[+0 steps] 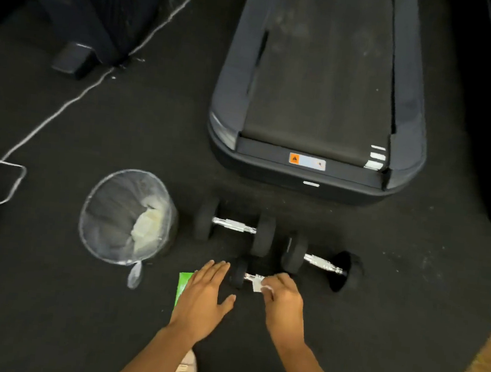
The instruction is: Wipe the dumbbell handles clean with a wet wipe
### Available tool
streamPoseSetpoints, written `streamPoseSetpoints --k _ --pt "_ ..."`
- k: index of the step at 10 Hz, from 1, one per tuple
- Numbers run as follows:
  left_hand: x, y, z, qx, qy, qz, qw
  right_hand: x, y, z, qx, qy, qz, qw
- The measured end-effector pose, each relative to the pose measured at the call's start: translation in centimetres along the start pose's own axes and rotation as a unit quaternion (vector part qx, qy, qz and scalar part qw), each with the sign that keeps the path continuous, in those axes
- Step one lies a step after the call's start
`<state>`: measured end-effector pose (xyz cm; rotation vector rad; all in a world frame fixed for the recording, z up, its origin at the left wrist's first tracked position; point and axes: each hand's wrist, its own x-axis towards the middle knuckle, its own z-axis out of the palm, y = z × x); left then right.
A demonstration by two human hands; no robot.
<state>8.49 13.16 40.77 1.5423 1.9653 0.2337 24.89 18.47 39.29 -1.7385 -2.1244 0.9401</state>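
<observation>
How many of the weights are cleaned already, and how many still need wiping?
Shine alone doesn't show which handles are clean. Crumpled wipes in the bin hint at earlier wiping. Right now the right hand presses a wet wipe on the nearest dumbbell, with the left hand open beside it. The other two dumbbells lie untouched.

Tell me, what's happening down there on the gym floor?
A person is cleaning weights. Their right hand presses a small white wet wipe onto the chrome handle of the nearest black dumbbell, while the open left hand hovers beside it, above a green wipe packet. Two more black dumbbells lie behind, next to a mesh wastebasket holding crumpled wipes.
</observation>
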Motion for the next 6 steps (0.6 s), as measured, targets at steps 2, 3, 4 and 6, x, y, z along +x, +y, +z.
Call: streamPoseSetpoints --k 2,3,4,6 --pt "-1.5 -8.8 -8.3 -0.014 0.068 -0.072 0.995 3.0 -13.1 6.3 0.058 -0.030 -0.071 0.995" --pt "-1.5 -13.8 -10.3 -0.019 0.098 -0.117 0.988 4.9 -17.8 10.4 0.059 -0.056 -0.108 0.991" --pt "-0.7 -18.0 -11.3 -0.028 0.108 -0.154 0.982 6.8 -20.5 14.4 0.070 -0.081 -0.107 0.988" --pt "0.6 -23.0 -10.3 -0.021 0.096 -0.185 0.978 8.8 -20.7 20.3 0.052 -0.078 -0.076 0.993"
